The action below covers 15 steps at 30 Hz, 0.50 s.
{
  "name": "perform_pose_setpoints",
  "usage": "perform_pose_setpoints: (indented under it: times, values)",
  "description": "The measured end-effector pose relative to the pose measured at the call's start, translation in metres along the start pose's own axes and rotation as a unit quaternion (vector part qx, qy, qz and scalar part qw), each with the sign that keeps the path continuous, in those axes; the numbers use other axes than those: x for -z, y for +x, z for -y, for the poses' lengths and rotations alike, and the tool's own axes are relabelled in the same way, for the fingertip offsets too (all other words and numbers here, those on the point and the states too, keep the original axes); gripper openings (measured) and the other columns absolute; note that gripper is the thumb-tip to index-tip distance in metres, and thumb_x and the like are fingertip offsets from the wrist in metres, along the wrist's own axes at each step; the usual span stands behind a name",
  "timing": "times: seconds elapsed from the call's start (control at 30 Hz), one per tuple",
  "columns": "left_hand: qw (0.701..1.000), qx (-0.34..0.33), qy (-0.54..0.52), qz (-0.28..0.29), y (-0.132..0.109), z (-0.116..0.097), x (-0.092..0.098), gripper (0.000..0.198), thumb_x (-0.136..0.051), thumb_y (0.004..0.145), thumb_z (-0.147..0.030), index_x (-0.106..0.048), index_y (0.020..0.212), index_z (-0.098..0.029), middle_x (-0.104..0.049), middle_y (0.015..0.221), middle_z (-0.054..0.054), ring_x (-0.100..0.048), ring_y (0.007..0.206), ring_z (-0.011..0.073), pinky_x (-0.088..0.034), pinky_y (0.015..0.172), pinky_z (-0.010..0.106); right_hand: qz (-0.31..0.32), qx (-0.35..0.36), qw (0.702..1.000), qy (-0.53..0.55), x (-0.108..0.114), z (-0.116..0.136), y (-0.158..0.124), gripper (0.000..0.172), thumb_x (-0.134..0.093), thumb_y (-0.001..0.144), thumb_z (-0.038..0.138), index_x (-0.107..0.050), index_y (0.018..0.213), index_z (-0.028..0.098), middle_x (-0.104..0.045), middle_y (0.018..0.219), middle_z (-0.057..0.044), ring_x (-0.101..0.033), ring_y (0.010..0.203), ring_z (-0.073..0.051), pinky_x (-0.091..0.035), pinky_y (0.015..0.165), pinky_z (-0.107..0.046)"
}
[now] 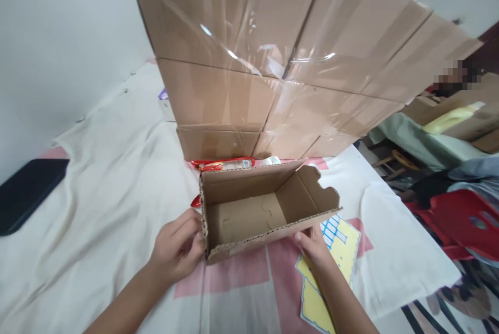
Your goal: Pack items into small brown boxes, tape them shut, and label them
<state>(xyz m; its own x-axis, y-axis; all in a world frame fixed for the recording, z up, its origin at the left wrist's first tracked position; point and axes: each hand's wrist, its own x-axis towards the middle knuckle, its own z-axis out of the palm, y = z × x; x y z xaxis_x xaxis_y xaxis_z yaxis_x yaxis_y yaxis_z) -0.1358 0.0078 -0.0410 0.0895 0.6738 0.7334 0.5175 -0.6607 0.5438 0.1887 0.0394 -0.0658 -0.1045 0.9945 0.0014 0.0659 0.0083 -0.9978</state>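
An open, topless cardboard box (pixel 249 212) with nothing inside it is tilted toward me above the cloth-covered table. At its left end, my left hand (pixel 179 245) is closed with curled fingers against the cardboard edge. My right hand (pixel 312 243) grips the front wall near the right corner, thumb in front and the other fingers mostly hidden underneath. Beneath my right forearm lies a yellow card with blue patterns (pixel 343 251). Behind the box, a red packet (pixel 224 164) lies partly covered, with a small white item (pixel 271 160) beside it.
A tall wall of taped cardboard boxes (pixel 273 64) stands at the table's back. A black phone-like slab (pixel 31 194) lies at the left on the rumpled white cloth (pixel 128 194). Off the right edge are a red chair (pixel 463 219) and another person (pixel 456 77).
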Motion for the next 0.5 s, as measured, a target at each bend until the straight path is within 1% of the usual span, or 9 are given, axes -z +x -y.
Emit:
perform_pose_setpoints:
  times: [0.1, 0.2, 0.23, 0.3, 0.37, 0.43, 0.5]
  values:
    - [0.998, 0.035, -0.057, -0.009, 0.002, 0.001, 0.001, 0.018, -0.051, 0.094, -0.019, -0.052, 0.076, -0.022, -0.059, 0.070, 0.002, -0.056, 0.062, 0.0140, -0.046, 0.055, 0.024, -0.034, 0.011, 0.999, -0.010, 0.004, -0.011, -0.001, 0.079, -0.081, 0.067, 0.065, -0.056, 0.132, 0.028, -0.073, 0.117, -0.014, -0.069, 0.112, -0.036, -0.055, 0.097, -0.056]
    - [0.986, 0.107, -0.125, -0.021, -0.001, 0.005, 0.001, 0.027, -0.049, 0.096, -0.022, -0.053, 0.069, -0.020, -0.061, 0.067, 0.003, -0.055, 0.061, 0.0137, -0.046, 0.056, 0.025, -0.063, 0.024, 0.998, -0.019, 0.008, -0.020, -0.001, 0.081, -0.081, 0.069, 0.064, -0.052, 0.136, 0.028, -0.070, 0.123, -0.015, -0.066, 0.116, -0.037, -0.053, 0.100, -0.058]
    - [0.978, 0.138, -0.156, -0.026, -0.002, 0.007, 0.000, 0.029, -0.049, 0.096, -0.023, -0.053, 0.067, -0.020, -0.061, 0.067, 0.003, -0.055, 0.061, 0.0140, -0.046, 0.057, 0.026, -0.066, 0.028, 0.997, -0.026, 0.009, -0.021, -0.001, 0.082, -0.080, 0.070, 0.064, -0.051, 0.137, 0.028, -0.070, 0.124, -0.016, -0.066, 0.117, -0.037, -0.053, 0.100, -0.057]
    - [0.951, 0.203, -0.228, -0.046, -0.002, 0.011, -0.002, 0.031, -0.052, 0.094, -0.025, -0.055, 0.063, -0.020, -0.063, 0.066, 0.004, -0.057, 0.063, 0.0151, -0.047, 0.058, 0.028, -0.060, 0.036, 0.996, -0.047, 0.008, -0.020, 0.001, 0.081, -0.079, 0.072, 0.063, -0.049, 0.139, 0.027, -0.070, 0.123, -0.016, -0.065, 0.117, -0.037, -0.053, 0.099, -0.055]
    - [0.921, 0.244, -0.293, -0.078, 0.001, 0.016, -0.001, 0.029, -0.054, 0.089, -0.025, -0.055, 0.061, -0.019, -0.065, 0.068, 0.004, -0.058, 0.063, 0.0159, -0.048, 0.058, 0.029, -0.055, 0.050, 0.994, -0.077, 0.003, -0.014, 0.005, 0.081, -0.079, 0.073, 0.064, -0.049, 0.138, 0.026, -0.070, 0.118, -0.016, -0.067, 0.112, -0.037, -0.056, 0.094, -0.054]
    - [0.908, 0.242, -0.323, -0.115, 0.005, 0.018, 0.006, 0.027, -0.055, 0.084, -0.024, -0.055, 0.058, -0.019, -0.065, 0.068, 0.004, -0.058, 0.060, 0.0158, -0.047, 0.055, 0.029, -0.059, 0.084, 0.988, -0.114, -0.005, -0.003, 0.011, 0.081, -0.077, 0.075, 0.063, -0.047, 0.140, 0.025, -0.068, 0.119, -0.017, -0.067, 0.111, -0.036, -0.057, 0.092, -0.053]
    - [0.915, 0.205, -0.312, -0.156, 0.007, 0.014, 0.020, 0.024, -0.058, 0.081, -0.024, -0.055, 0.057, -0.019, -0.064, 0.066, 0.003, -0.057, 0.058, 0.0157, -0.044, 0.052, 0.029, -0.084, 0.148, 0.972, -0.159, -0.012, 0.011, 0.012, 0.085, -0.075, 0.077, 0.061, -0.041, 0.146, 0.025, -0.062, 0.132, -0.019, -0.063, 0.121, -0.038, -0.054, 0.097, -0.057]
